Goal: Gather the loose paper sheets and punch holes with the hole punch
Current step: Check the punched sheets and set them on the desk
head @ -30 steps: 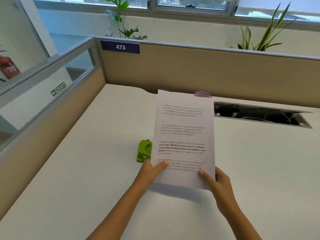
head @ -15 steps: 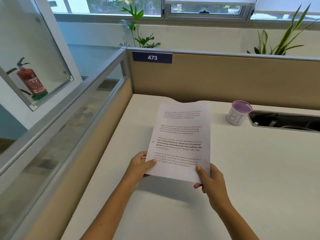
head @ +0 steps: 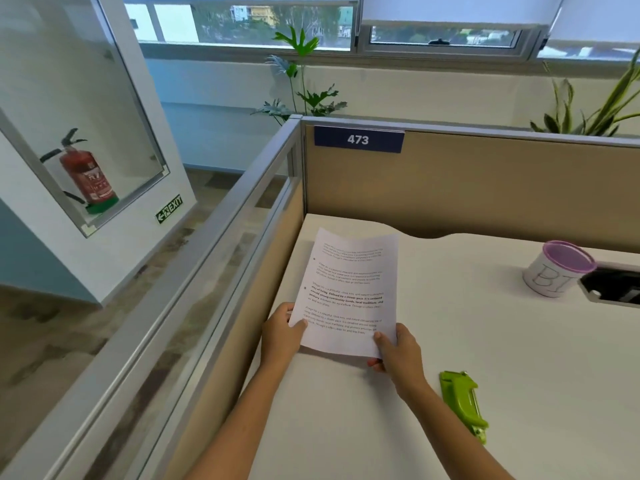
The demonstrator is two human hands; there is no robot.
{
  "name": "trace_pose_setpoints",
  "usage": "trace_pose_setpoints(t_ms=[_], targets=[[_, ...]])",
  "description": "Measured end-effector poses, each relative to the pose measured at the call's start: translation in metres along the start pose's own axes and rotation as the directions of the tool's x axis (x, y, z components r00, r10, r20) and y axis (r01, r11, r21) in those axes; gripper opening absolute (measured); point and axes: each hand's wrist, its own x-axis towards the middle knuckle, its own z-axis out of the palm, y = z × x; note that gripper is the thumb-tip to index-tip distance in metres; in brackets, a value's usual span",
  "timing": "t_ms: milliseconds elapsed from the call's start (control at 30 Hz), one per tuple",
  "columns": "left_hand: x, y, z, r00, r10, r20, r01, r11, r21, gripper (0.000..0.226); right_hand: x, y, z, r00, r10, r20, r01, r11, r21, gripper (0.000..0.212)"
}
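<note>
We're at a white desk [head: 502, 358] w/ tan partition walls [head: 485, 181] behind and on the left side. We hold the paper sheets [head: 349, 292] up off the surface, over the desk's left-rear part, printed side toward us, long edge running away from us. Looks like two small holes already sit along the left margin, tho they're faint, so we can't be sure. Can't tell how many sheets are in the stack.

A white cup w/ purple lid [head: 557, 268] stands well apart to the right, next to a cable cutout [head: 613, 285].

Left hand [head: 280, 334] pinches the lower-left edge, thumb on top of the page, fingers behind. Right hand [head: 398, 355] pinches the lower-right corner the same way, thumb on the front.

Green hole punch [head: 464, 403] lies on the desk near our right forearm, apart from the paper, not touched.

Risks, as we judge: sheets are gripped only at the bottom, so the top end can flop or fan, and edges may slip out of line before punching; misaligned edges = holes that don't match. Letting go w/ the right hand to grab the punch leaves one pinch on a limp stack, which could sag or drop. Right forearm is close enough to the punch to knock it.
</note>
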Motion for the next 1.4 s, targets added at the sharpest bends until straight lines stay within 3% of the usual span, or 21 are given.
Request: trace_pose_setpoints(t_ms=[200, 367, 667, 1067, 1233, 1400], targets=[[0.031, 0.003, 0.010, 0.995, 0.051, -0.090, -0.038, 0.989, 0.143, 0.023, 0.036, -0.007, 0.019, 0.998, -0.044, -0.048, 0.036, 0.987, -0.160, 0.020], [0.039, 0.003, 0.012, 0.989, 0.083, -0.119, -0.038, 0.940, 0.340, 0.024, 0.038, -0.008, 0.028, 0.982, -0.138, -0.131, 0.073, 0.909, -0.411, 0.050], [0.043, 0.004, 0.012, 0.992, 0.077, -0.104, -0.019, 0.881, 0.473, 0.030, 0.035, -0.006, 0.029, 0.979, -0.122, -0.166, -0.003, 0.797, -0.604, 0.042], [0.043, 0.004, 0.010, 0.992, 0.062, -0.114, 0.003, 0.866, 0.501, 0.033, 0.036, -0.007, 0.028, 0.978, -0.129, -0.165, 0.004, 0.797, -0.603, 0.043], [0.034, 0.009, 0.010, 0.983, 0.114, -0.145, -0.011, 0.820, 0.572, 0.040, 0.033, -0.012, 0.020, 0.979, -0.118, -0.166, 0.021, 0.868, -0.496, 0.063], [0.003, 0.018, 0.026, 0.978, 0.186, -0.097, -0.116, 0.865, 0.488, 0.043, 0.014, -0.020, -0.018, 0.929, -0.273, -0.248, 0.180, 0.923, -0.340, 0.044]])
